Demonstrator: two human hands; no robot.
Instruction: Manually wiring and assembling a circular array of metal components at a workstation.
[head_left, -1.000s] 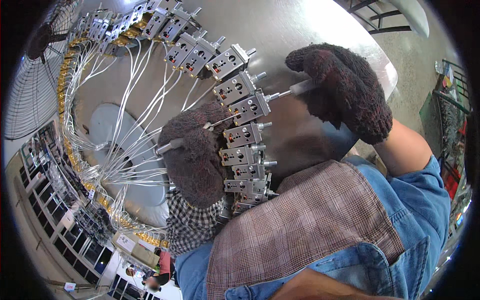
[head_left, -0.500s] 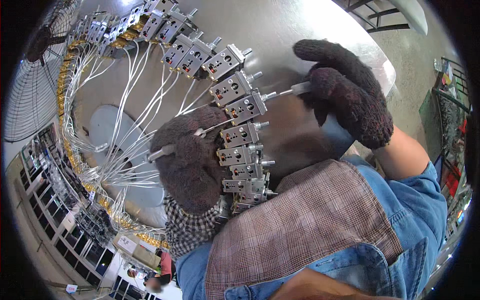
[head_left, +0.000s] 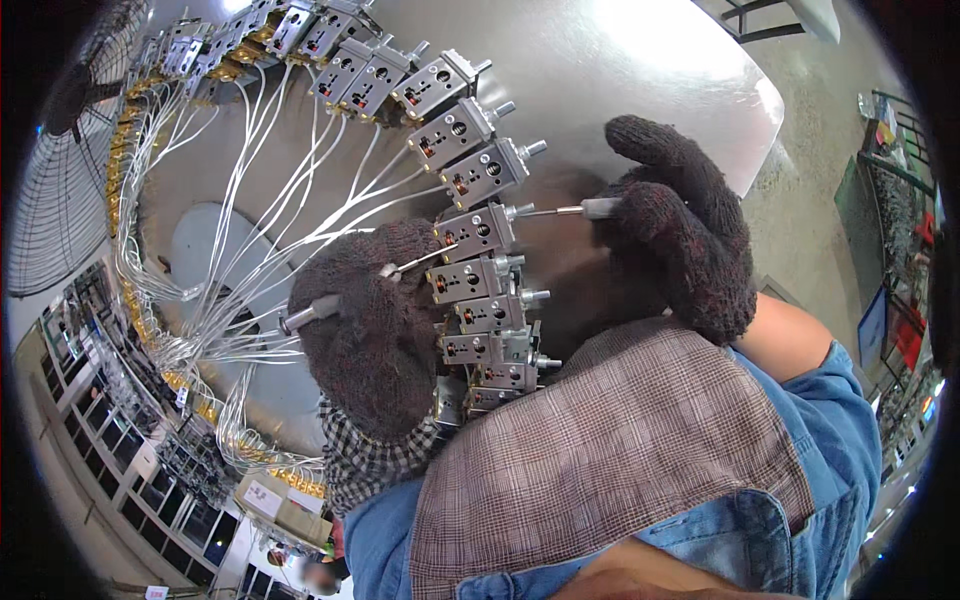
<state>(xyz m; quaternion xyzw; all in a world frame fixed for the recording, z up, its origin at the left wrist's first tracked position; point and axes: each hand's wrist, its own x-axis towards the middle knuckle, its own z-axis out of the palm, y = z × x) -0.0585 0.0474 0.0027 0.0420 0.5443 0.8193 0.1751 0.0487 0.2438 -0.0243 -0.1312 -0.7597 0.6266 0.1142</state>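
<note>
Both my hands wear dark knitted gloves. My left hand (head_left: 365, 325) is closed on a slim tool with a grey handle (head_left: 314, 313). Its thin metal shaft (head_left: 425, 259) reaches the face of a silvery metal switch box (head_left: 472, 231). On the box's other side, my right hand (head_left: 690, 235) grips a grey-handled screwdriver (head_left: 600, 208), index finger stretched out. The screwdriver's thin tip meets, or nearly meets, the threaded post (head_left: 522, 211) of that same box. My left palm hides the wires behind it.
Similar boxes (head_left: 482, 172) stand in a curved row along a round metal table (head_left: 560, 60). White wires (head_left: 235, 215) run from them toward a grey disc (head_left: 195, 245) and a ring of brass-coloured parts (head_left: 118, 190). A large wire-guarded fan (head_left: 55, 210) stands at left.
Both hands have shifted with their tools from one switch box to the neighbouring one nearer my body. The row of boxes and the table's corner appear higher in the picture.
</note>
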